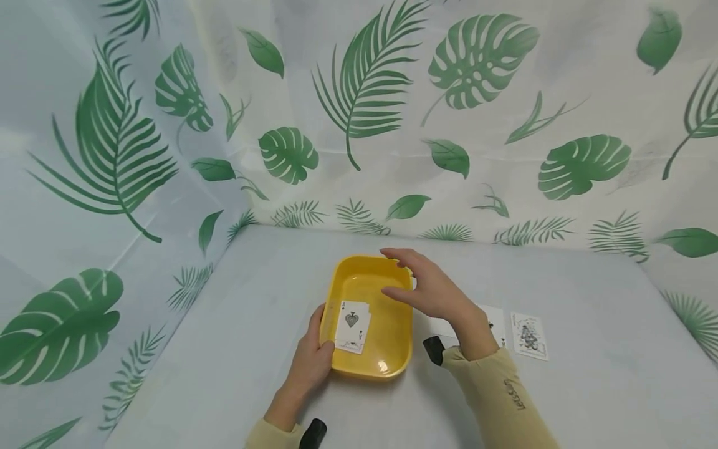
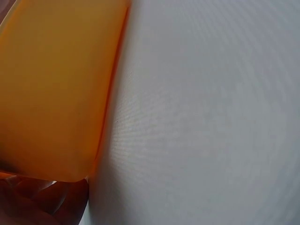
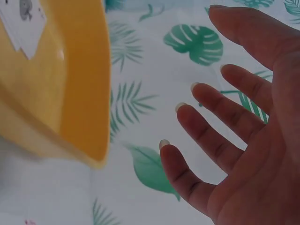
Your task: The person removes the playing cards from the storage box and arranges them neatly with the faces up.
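A yellow tray (image 1: 392, 362) sits on the grey table, holding a small stack of playing cards (image 1: 353, 325) with the ace of spades on top. My left hand (image 1: 314, 355) grips the tray's near-left rim, thumb over the edge. Over the tray's right side hovers my right hand (image 1: 426, 287), fingers spread and holding nothing. In the right wrist view the right hand (image 3: 234, 126) shows an empty palm beside the tray (image 3: 79, 93). In the left wrist view the tray's outer wall (image 2: 51, 89) fills the left.
Two playing cards lie face up on the table right of the tray, one (image 1: 529, 335) in full view and one (image 1: 495, 321) partly behind my right wrist. A leaf-print curtain (image 1: 359, 112) closes off the back and left.
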The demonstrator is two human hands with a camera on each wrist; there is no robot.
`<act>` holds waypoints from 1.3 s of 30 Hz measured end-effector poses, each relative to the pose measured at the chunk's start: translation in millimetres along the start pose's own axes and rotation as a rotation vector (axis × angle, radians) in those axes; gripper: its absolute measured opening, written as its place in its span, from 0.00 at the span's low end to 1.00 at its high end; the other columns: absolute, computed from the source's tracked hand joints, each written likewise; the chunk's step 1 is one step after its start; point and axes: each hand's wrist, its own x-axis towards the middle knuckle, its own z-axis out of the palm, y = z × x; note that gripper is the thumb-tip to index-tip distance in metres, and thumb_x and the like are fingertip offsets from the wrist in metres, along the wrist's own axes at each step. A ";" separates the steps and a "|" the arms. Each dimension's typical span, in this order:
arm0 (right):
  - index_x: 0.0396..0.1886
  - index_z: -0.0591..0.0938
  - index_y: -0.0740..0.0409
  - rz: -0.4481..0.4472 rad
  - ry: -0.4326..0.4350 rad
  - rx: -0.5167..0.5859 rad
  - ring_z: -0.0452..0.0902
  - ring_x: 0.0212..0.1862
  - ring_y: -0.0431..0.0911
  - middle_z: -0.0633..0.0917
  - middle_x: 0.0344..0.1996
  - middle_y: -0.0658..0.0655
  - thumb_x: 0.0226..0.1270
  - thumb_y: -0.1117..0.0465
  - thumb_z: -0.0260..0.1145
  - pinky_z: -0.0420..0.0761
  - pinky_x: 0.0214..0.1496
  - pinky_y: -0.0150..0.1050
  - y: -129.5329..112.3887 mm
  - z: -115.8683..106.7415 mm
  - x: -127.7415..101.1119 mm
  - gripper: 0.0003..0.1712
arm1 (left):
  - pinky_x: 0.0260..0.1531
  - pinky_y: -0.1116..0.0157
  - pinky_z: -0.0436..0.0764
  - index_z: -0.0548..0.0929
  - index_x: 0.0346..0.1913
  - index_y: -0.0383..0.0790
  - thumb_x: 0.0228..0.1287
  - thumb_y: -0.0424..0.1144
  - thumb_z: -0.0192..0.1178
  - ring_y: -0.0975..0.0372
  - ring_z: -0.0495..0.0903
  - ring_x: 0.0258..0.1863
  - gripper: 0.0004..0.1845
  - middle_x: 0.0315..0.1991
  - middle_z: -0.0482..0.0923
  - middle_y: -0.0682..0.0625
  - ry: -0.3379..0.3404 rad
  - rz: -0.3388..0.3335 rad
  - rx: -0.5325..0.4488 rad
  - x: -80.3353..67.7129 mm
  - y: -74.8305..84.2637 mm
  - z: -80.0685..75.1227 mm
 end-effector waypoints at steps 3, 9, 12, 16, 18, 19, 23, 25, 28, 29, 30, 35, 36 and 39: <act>0.74 0.70 0.48 -0.012 -0.014 0.035 0.69 0.65 0.56 0.73 0.69 0.53 0.63 0.53 0.74 0.71 0.63 0.58 -2.5 8.5 5.0 0.40 | 0.54 0.50 0.70 0.55 0.79 0.39 0.62 0.27 0.46 0.54 0.73 0.51 0.39 0.71 0.67 0.42 -0.009 0.008 -0.007 1.6 1.1 -0.1; 0.73 0.71 0.52 -0.044 -0.050 0.039 0.71 0.64 0.58 0.73 0.69 0.56 0.64 0.53 0.73 0.72 0.63 0.56 -5.1 25.1 14.6 0.39 | 0.52 0.51 0.71 0.55 0.79 0.38 0.62 0.26 0.45 0.54 0.74 0.49 0.39 0.70 0.68 0.41 -0.014 0.012 -0.006 3.0 1.5 0.0; 0.73 0.71 0.53 -0.047 -0.061 0.029 0.72 0.63 0.59 0.74 0.68 0.55 0.64 0.53 0.73 0.73 0.62 0.55 -5.5 31.6 19.4 0.39 | 0.50 0.52 0.71 0.55 0.79 0.39 0.63 0.27 0.45 0.55 0.74 0.48 0.38 0.70 0.69 0.41 -0.015 0.015 -0.004 3.6 1.3 0.0; 0.73 0.72 0.54 -0.036 -0.073 0.015 0.73 0.61 0.56 0.74 0.69 0.53 0.64 0.53 0.73 0.73 0.61 0.52 -5.4 38.8 24.3 0.39 | 0.48 0.53 0.72 0.55 0.79 0.40 0.64 0.27 0.46 0.56 0.74 0.46 0.38 0.68 0.70 0.42 -0.017 0.016 0.005 4.1 1.6 0.0; 0.73 0.72 0.55 -0.030 -0.082 -0.002 0.74 0.61 0.55 0.74 0.68 0.53 0.63 0.53 0.73 0.73 0.61 0.51 -5.8 42.2 26.0 0.39 | 0.49 0.53 0.72 0.55 0.79 0.40 0.64 0.27 0.46 0.56 0.74 0.46 0.38 0.69 0.70 0.42 -0.018 0.014 0.010 4.1 2.0 0.0; 0.72 0.72 0.55 -0.028 -0.086 -0.020 0.74 0.60 0.55 0.74 0.68 0.54 0.63 0.53 0.73 0.73 0.61 0.51 -6.4 43.9 26.8 0.39 | 0.49 0.53 0.72 0.55 0.79 0.39 0.64 0.27 0.46 0.55 0.74 0.47 0.38 0.69 0.69 0.41 -0.017 0.013 0.013 4.1 2.1 -0.1; 0.72 0.73 0.55 0.007 -0.114 -0.094 0.71 0.64 0.55 0.75 0.67 0.56 0.61 0.51 0.74 0.69 0.65 0.52 -8.1 53.4 31.4 0.40 | 0.51 0.51 0.72 0.55 0.79 0.38 0.64 0.27 0.45 0.55 0.74 0.48 0.37 0.70 0.69 0.41 -0.015 0.009 0.023 3.9 1.9 -0.4; 0.72 0.73 0.53 0.035 -0.125 -0.131 0.70 0.66 0.55 0.76 0.66 0.57 0.61 0.50 0.74 0.68 0.66 0.52 -8.5 58.9 33.7 0.40 | 0.50 0.52 0.72 0.55 0.78 0.39 0.64 0.27 0.45 0.55 0.74 0.48 0.37 0.70 0.69 0.41 -0.013 0.008 0.027 4.0 1.6 -0.6; 0.72 0.73 0.51 0.081 -0.138 -0.193 0.70 0.65 0.54 0.76 0.66 0.57 0.61 0.49 0.74 0.68 0.66 0.52 -7.7 68.1 36.9 0.40 | 0.50 0.52 0.72 0.55 0.78 0.39 0.64 0.27 0.45 0.55 0.74 0.47 0.37 0.70 0.69 0.42 -0.018 0.005 0.026 4.0 1.2 -0.8; 0.72 0.74 0.51 0.092 -0.144 -0.218 0.71 0.65 0.54 0.76 0.66 0.57 0.60 0.49 0.74 0.69 0.66 0.52 -7.7 70.9 38.1 0.40 | 0.49 0.53 0.72 0.55 0.78 0.39 0.64 0.27 0.45 0.55 0.74 0.47 0.37 0.70 0.69 0.42 -0.020 0.002 0.025 3.9 1.1 -0.9; 0.72 0.74 0.50 0.104 -0.149 -0.248 0.71 0.65 0.54 0.76 0.66 0.57 0.60 0.48 0.74 0.69 0.66 0.52 -7.0 74.2 39.2 0.40 | 0.49 0.53 0.72 0.55 0.78 0.39 0.64 0.27 0.45 0.55 0.74 0.46 0.37 0.70 0.69 0.42 -0.021 0.000 0.023 3.7 1.2 -1.0; 0.73 0.72 0.48 0.181 -0.209 -0.321 0.68 0.66 0.58 0.72 0.69 0.60 0.57 0.47 0.76 0.69 0.65 0.56 -7.4 88.3 43.0 0.44 | 0.47 0.54 0.72 0.56 0.78 0.39 0.63 0.27 0.46 0.55 0.74 0.44 0.37 0.68 0.70 0.41 -0.017 -0.009 0.032 1.9 1.1 -1.8; 0.73 0.71 0.48 0.198 -0.224 -0.330 0.67 0.66 0.59 0.71 0.69 0.60 0.57 0.46 0.77 0.69 0.65 0.56 -7.4 91.1 43.4 0.45 | 0.46 0.54 0.72 0.56 0.78 0.39 0.63 0.27 0.46 0.55 0.74 0.44 0.38 0.68 0.70 0.41 -0.016 -0.011 0.033 1.4 1.1 -2.0; 0.74 0.70 0.48 0.227 -0.275 -0.374 0.65 0.65 0.61 0.70 0.69 0.62 0.54 0.44 0.78 0.68 0.65 0.58 -8.1 98.1 43.6 0.48 | 0.44 0.55 0.72 0.55 0.78 0.40 0.64 0.27 0.46 0.56 0.74 0.42 0.38 0.67 0.71 0.41 -0.022 -0.016 0.030 0.2 0.6 -2.9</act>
